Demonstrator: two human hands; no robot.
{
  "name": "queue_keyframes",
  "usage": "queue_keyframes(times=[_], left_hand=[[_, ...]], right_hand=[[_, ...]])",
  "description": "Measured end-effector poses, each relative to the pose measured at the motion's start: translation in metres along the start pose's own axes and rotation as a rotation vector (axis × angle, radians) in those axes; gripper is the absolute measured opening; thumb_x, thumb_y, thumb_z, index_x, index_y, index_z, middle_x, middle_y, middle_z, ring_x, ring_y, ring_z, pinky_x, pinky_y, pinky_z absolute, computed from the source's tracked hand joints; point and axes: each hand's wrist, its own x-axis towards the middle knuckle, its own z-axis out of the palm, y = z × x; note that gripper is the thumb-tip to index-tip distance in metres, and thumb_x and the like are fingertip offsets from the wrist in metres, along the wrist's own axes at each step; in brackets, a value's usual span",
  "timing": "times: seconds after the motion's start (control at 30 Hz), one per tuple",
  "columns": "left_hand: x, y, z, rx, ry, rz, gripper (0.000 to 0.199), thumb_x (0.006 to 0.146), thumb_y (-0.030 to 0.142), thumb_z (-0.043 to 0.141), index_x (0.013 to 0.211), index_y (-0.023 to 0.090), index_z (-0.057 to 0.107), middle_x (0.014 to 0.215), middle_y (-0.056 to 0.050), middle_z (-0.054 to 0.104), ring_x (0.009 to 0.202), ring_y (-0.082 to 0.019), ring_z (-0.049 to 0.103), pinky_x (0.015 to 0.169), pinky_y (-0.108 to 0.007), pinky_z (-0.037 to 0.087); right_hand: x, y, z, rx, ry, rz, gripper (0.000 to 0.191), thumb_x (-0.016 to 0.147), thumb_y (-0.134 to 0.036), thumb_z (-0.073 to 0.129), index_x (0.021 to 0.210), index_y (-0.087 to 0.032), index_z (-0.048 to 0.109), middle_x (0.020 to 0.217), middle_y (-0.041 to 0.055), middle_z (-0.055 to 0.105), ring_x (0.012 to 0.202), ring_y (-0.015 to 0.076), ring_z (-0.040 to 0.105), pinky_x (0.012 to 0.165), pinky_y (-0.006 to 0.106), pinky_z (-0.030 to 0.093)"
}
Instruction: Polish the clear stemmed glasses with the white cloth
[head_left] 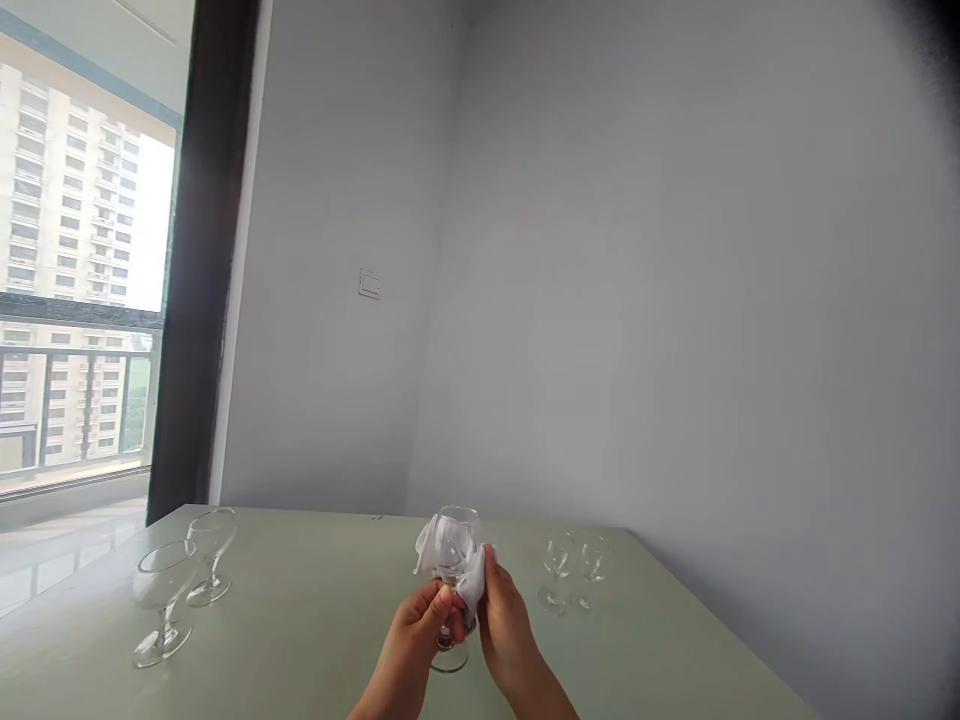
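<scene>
Table [315,620]: hands, glass [457,545], cloth [472,585].

On the pale green surface [315,620], at the lower left of the frame, two wide-bowled stemmed glasses [161,600] [211,555] stand upright just beside each other, while two smaller stemmed glasses [558,570] [592,568] stand close together right of centre near the far edge. Grey walls fill the upper and right parts, with a white wall switch [369,284] left of centre. At the far left a dark window frame [199,260] borders a balcony railing [75,400] and a pale high-rise building [67,190] outside.
</scene>
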Motion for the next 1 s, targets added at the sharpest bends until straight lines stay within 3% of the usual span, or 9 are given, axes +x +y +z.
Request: queue_keyframes(times=[0.17,0.27,0.4,0.5,0.63,0.7,0.8,0.87,1.0], left_hand=[[0.006,-0.001,-0.003,0.003,0.185,-0.031,0.046,0.068,0.058,0.064,0.089,0.020,0.049,0.053,0.006,0.053,0.048,-0.009,0.045,0.050,-0.021,0.030],[0.008,-0.003,-0.007,-0.060,0.242,-0.043,0.070,0.060,0.057,0.071,0.114,0.024,0.040,0.077,0.001,0.061,0.056,-0.011,0.053,0.052,-0.021,0.036],[0.009,-0.003,-0.012,-0.040,0.298,-0.051,0.108,0.053,0.054,0.077,0.136,0.029,0.013,0.100,-0.006,0.056,0.079,-0.018,0.059,0.069,-0.028,0.045],[0.008,0.002,-0.014,0.187,0.360,0.013,0.099,0.058,0.051,0.073,0.138,0.030,0.017,0.111,-0.008,0.049,0.084,-0.020,0.056,0.074,-0.031,0.045],[0.007,0.011,-0.013,0.323,0.424,0.043,0.091,0.057,0.041,0.074,0.134,0.026,0.029,0.125,-0.011,0.042,0.109,-0.027,0.047,0.080,-0.031,0.042],[0.006,0.016,-0.013,0.224,0.355,-0.029,0.089,0.054,0.040,0.077,0.130,0.020,0.035,0.125,-0.013,0.046,0.113,-0.028,0.046,0.081,-0.031,0.042],[0.001,0.023,-0.014,0.014,0.097,-0.192,0.078,0.055,0.042,0.078,0.121,0.016,0.046,0.116,-0.014,0.056,0.101,-0.028,0.055,0.080,-0.032,0.044],[-0.003,0.028,-0.015,-0.081,-0.043,-0.208,0.071,0.058,0.039,0.078,0.119,0.018,0.049,0.119,-0.014,0.057,0.101,-0.028,0.056,0.081,-0.034,0.045],[-0.007,0.034,-0.016,-0.198,-0.107,-0.162,0.068,0.064,0.033,0.076,0.123,0.023,0.044,0.134,-0.015,0.046,0.115,-0.030,0.049,0.089,-0.038,0.044]], right_hand=[[-0.002,0.002,0.004,-0.173,-0.132,-0.100,0.049,0.079,-0.061,0.049,0.062,-0.016,0.057,0.047,-0.0026,0.048,0.047,0.0115,0.044,0.047,0.024,0.032],[-0.005,0.000,0.005,-0.136,-0.207,-0.097,0.041,0.079,-0.054,0.056,0.075,-0.014,0.063,0.058,-0.0001,0.055,0.056,0.0130,0.049,0.056,0.025,0.037],[-0.005,0.001,0.002,-0.017,-0.274,-0.024,0.034,0.079,-0.048,0.060,0.082,-0.014,0.066,0.064,0.0008,0.058,0.062,0.0135,0.051,0.066,0.027,0.039],[-0.002,0.008,-0.001,0.133,-0.302,0.060,0.031,0.079,-0.045,0.061,0.083,-0.015,0.066,0.065,0.0005,0.059,0.062,0.0138,0.052,0.064,0.027,0.040],[0.000,0.021,0.000,0.320,-0.209,0.211,0.030,0.072,-0.044,0.068,0.071,-0.014,0.064,0.060,-0.0004,0.057,0.056,0.0127,0.051,0.056,0.025,0.040],[0.000,0.025,0.002,0.377,-0.185,0.272,0.031,0.068,-0.044,0.071,0.068,-0.014,0.063,0.058,-0.0010,0.055,0.053,0.0127,0.050,0.053,0.025,0.040],[-0.003,0.026,0.004,0.392,-0.216,0.330,0.035,0.064,-0.048,0.072,0.066,-0.014,0.062,0.056,-0.0011,0.054,0.052,0.0136,0.050,0.051,0.026,0.040],[-0.005,0.025,0.004,0.373,-0.227,0.351,0.037,0.061,-0.049,0.073,0.064,-0.015,0.061,0.056,-0.0012,0.053,0.051,0.0141,0.049,0.050,0.026,0.040],[-0.005,0.025,0.003,0.326,-0.238,0.326,0.037,0.064,-0.049,0.071,0.066,-0.013,0.062,0.054,-0.0018,0.049,0.052,0.0121,0.045,0.051,0.024,0.037]])
